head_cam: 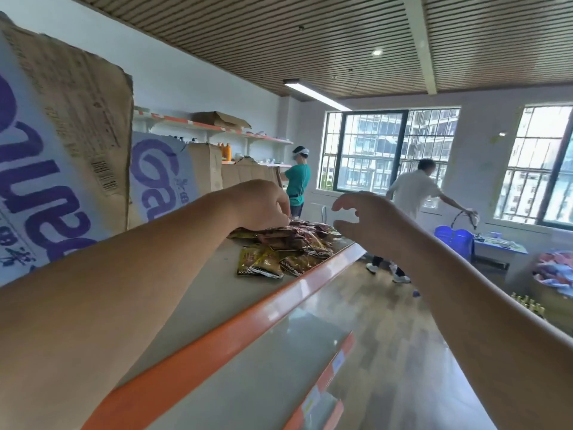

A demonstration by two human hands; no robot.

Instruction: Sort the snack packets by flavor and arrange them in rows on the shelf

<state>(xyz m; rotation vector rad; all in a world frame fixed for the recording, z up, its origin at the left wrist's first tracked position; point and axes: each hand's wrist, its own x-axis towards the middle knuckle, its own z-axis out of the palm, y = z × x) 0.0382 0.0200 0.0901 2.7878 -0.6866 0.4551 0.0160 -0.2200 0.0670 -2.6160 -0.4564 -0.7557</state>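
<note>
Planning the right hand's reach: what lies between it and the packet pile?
Nothing; the head view shows open air between right hand and packet pile.

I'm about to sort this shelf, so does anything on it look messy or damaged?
Yes. The snack packets lie in a jumbled heap by the front edge of the shelf, gold and reddish-brown ones overlapping at all angles, not in rows. The cardboard box at the left has a ragged, torn top edge.
</note>
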